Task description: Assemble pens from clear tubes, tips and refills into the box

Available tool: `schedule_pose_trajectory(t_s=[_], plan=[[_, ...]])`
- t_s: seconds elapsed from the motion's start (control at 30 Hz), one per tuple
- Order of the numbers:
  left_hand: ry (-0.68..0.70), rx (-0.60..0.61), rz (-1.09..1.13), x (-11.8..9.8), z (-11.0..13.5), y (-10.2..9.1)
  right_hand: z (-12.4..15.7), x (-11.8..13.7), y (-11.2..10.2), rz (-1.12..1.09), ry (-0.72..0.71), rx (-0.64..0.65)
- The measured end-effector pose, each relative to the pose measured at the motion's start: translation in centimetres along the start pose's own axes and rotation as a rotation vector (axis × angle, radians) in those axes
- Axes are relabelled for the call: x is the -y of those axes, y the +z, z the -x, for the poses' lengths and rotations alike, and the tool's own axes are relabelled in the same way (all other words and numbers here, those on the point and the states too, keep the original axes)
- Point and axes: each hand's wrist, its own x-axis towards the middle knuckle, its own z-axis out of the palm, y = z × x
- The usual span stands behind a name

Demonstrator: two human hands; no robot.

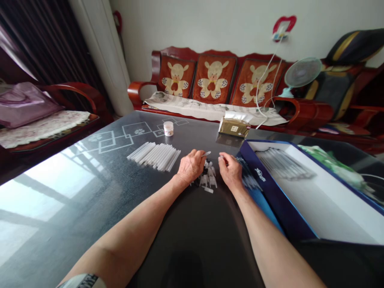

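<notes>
Pinching a slim white piece [206, 153], the left hand [189, 166] hovers over a heap of small white plastic parts [207, 176] on a dark glass table [192, 244]. The right hand [230, 171] curls beside it, fingertips pressed together, anything held hidden. White tubes [153, 156] lie in a row nearby; a blue box [279, 192] sits right, its near edge blurred.

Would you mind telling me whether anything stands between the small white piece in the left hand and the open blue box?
Yes: the right hand lies in that path, and a blurred blue bundle sits just beyond it, against the box.
</notes>
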Motion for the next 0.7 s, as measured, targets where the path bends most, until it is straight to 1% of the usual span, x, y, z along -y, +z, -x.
schedule_pose_trajectory(t_s=[0.07,0.1,0.2,0.3,0.37,0.43,0.53,0.6,0.7], plan=[[-0.030,-0.025,-0.026,-0.2,-0.1,-0.2,0.2,0.6,0.0,0.121,-0.163,0.010],[-0.048,-0.039,-0.039,-0.2,-0.2,-0.3,0.3,0.8,0.1,0.155,-0.207,0.012],[-0.133,-0.054,-0.092,0.2,-1.0,-0.9,0.3,0.8,0.2,0.217,-0.253,-0.005],[-0.230,-0.036,-0.168,2.1,-2.7,-2.6,0.3,0.4,0.5,0.254,-0.269,-0.025],[-0.287,-0.033,-0.223,4.4,-3.9,-4.3,0.3,0.2,0.7,0.272,-0.271,-0.033],[-0.371,-0.046,-0.287,7.4,-4.8,-6.3,0.3,0.1,0.9,0.286,-0.266,-0.026],[-0.568,0.011,-0.320,12.4,-5.4,-9.1,0.3,0.2,1.0,0.296,-0.249,-0.009],[-0.692,0.066,-0.301,15.3,-5.4,-10.2,0.3,0.3,1.0,0.295,-0.236,-0.003],[-0.755,0.096,-0.299,18.4,-5.1,-10.6,0.3,0.3,1.0,0.289,-0.231,0.012]])
